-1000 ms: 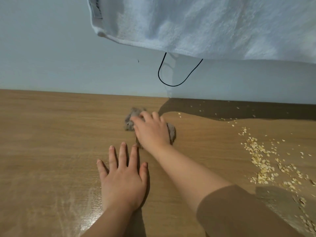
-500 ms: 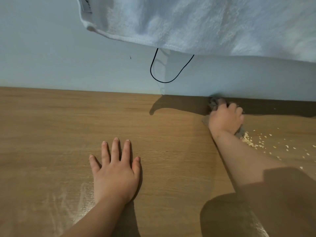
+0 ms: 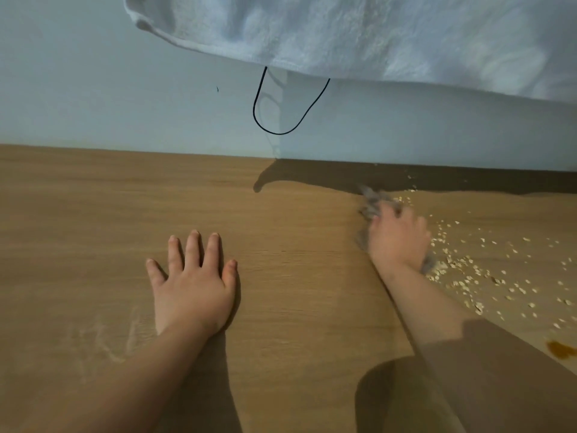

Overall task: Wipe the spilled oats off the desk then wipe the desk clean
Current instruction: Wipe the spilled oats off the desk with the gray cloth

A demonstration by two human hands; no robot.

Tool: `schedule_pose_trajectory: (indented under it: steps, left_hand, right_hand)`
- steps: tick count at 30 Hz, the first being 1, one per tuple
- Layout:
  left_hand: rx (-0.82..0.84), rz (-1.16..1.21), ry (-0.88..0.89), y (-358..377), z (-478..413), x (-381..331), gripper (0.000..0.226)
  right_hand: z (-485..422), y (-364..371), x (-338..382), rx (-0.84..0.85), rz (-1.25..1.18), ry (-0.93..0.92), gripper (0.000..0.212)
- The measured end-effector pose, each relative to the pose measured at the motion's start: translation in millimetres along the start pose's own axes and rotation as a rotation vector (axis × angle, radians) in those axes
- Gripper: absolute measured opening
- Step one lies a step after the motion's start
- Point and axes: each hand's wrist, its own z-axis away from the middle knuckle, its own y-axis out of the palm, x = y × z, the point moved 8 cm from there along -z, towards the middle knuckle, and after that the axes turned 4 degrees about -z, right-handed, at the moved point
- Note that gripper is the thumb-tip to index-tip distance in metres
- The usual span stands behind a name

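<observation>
Fingers (image 3: 192, 245) of the left hand (image 3: 193, 289) lie straight and a little apart, palm flat on the desk (image 3: 296, 260), midway along it and toward the near edge. The right hand (image 3: 398, 239) sits nearer the far edge, on the right half, pressing a grey rag (image 3: 371, 204). Its fingers seem curled onto the rag, though blur hides the grip. Oats (image 3: 462, 270) lie scattered just right of that hand, the thickest patch touching the rag's near corner and a few flakes reaching the far edge. An orange-brown stain (image 3: 562, 350) marks the desk by its right edge. Above the far edge hangs a white towel (image 3: 374, 32), with a black cord (image 3: 274, 129) looping below it.
</observation>
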Motion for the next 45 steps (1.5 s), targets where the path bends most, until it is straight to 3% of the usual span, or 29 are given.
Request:
schedule_pose_trajectory:
  steps: [3,5,7,10,13,17,24,26,29,32,36,42,45]
  left_hand:
    - [0.004,0.006,0.007,-1.7,1.3,-0.8,0.058]
    - [-0.001,0.0,0.011,-2.4,1.5,-1.6,0.058]
    - [-0.003,-0.011,0.011,-2.7,1.2,-1.6,0.058]
    - [-0.002,-0.01,0.007,-1.5,1.3,-0.9,0.057]
    - [-0.007,-0.009,0.009,-1.0,2.8,-1.2,0.056]
    - [-0.043,-0.001,-0.021,-4.0,8.2,-3.3,0.053]
    - [-0.026,0.037,-0.037,0.2,29.1,-13.0,0.053]
    - [-0.008,0.041,-0.023,0.0,35.2,-18.1,0.054]
    - [0.012,-0.001,0.086,2.0,48.9,-39.7,0.054]
    - [0.041,-0.014,0.128,5.5,60.5,-52.4,0.054]
    - [0.092,-0.019,0.122,10.0,81.0,-73.9,0.057]
    - [0.107,-0.045,0.17,19.8,111.4,-116.2,0.058]
    - [0.096,-0.052,0.158,20.2,111.4,-115.2,0.058]
  right_hand:
    - [6.8,-11.4,-32.8,-0.033,-0.026,0.132,0.035]
    - [15.6,-22.9,-16.5,-0.102,-0.122,0.118,0.034]
    - [35.4,-32.4,28.2,-0.114,-0.211,-0.014,0.034]
    - [89.2,-16.6,101.9,0.037,-0.202,-0.304,0.034]
    - [115.6,-6.3,103.1,0.037,-0.111,-0.39,0.032]
    - [95.4,-11.0,29.9,0.008,-0.085,-0.266,0.038]
    - [76.8,-39.6,-109.5,-0.054,0.004,0.126,0.035]
    - [88.3,-46.8,-87.9,-0.084,-0.084,0.043,0.033]
    - [129.9,-46.1,-15.8,-0.013,-0.235,-0.251,0.031]
    - [160.8,-35.6,8.8,0.02,-0.19,-0.416,0.028]
    - [139.1,-38.9,-43.4,-0.019,-0.152,-0.317,0.029]
    - [104.1,-53.9,-146.3,0.0,-0.066,0.007,0.037]
    - [101.7,-59.4,-157.4,-0.052,-0.089,0.069,0.035]
